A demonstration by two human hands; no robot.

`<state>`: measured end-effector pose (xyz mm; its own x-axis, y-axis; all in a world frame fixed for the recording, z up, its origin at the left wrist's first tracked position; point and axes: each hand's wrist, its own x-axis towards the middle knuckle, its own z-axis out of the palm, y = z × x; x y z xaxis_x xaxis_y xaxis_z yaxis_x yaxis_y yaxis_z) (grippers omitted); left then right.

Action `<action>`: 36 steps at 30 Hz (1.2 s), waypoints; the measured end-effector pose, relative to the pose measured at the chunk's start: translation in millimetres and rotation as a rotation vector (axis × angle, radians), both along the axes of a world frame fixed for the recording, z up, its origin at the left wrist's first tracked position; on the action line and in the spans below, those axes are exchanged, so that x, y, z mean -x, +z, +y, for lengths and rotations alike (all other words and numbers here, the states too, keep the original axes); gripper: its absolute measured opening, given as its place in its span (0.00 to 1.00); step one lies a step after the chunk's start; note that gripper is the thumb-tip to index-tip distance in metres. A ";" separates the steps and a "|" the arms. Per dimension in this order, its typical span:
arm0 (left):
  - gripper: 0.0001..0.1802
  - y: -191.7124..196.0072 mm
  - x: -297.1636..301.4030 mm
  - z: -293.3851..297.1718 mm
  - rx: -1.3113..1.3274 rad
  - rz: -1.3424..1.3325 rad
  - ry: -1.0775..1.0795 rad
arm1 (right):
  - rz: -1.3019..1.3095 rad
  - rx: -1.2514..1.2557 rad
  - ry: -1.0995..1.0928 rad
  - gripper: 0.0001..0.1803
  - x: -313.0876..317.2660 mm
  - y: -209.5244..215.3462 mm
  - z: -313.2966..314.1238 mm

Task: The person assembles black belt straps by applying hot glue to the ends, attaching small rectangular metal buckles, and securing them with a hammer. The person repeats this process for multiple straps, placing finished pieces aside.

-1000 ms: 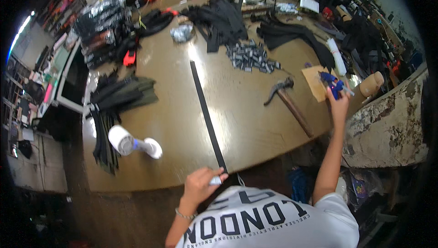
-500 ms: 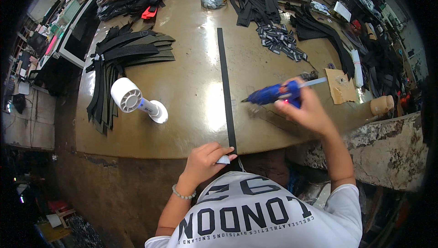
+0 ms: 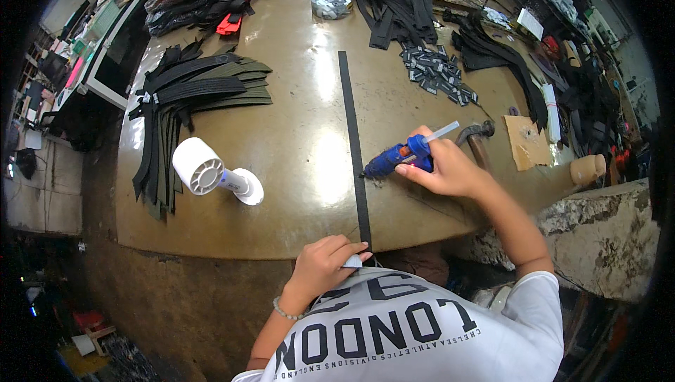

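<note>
A long black strap (image 3: pixel 349 111) lies across the table from its middle to the near edge. At the strap's near end, my left hand (image 3: pixel 325 264) pinches it between closed fingers. A small pale piece (image 3: pixel 353 262) also shows under those fingers, partly hidden. My right hand (image 3: pixel 450 167) is wrapped round a blue glue gun (image 3: pixel 398 158). From the back of the gun sticks a translucent glue stick (image 3: pixel 443 132). The gun's nozzle is at the strap's right edge, about halfway along; whether it touches, I cannot tell.
A white handheld fan (image 3: pixel 223 175) stands at left beside stacked black and olive straps (image 3: pixel 204 87). Small dark tags (image 3: pixel 439 73) are heaped at right. A hammer (image 3: pixel 478 144) and brown cardboard (image 3: pixel 526 141) lie beyond my right hand. A clear tub (image 3: pixel 331 7) sits far back.
My right hand has brought the glue gun left and slightly down to the strap, tilting its back end up. The hammer now shows more fully. My left hand keeps its hold.
</note>
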<state>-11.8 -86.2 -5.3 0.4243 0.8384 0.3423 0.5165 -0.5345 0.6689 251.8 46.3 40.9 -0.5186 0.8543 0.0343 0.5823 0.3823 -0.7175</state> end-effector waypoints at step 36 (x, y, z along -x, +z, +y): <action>0.12 10.1 -9.8 0.2 0.001 0.054 0.023 | -0.376 -0.541 -1.144 0.19 -170.9 53.8 73.2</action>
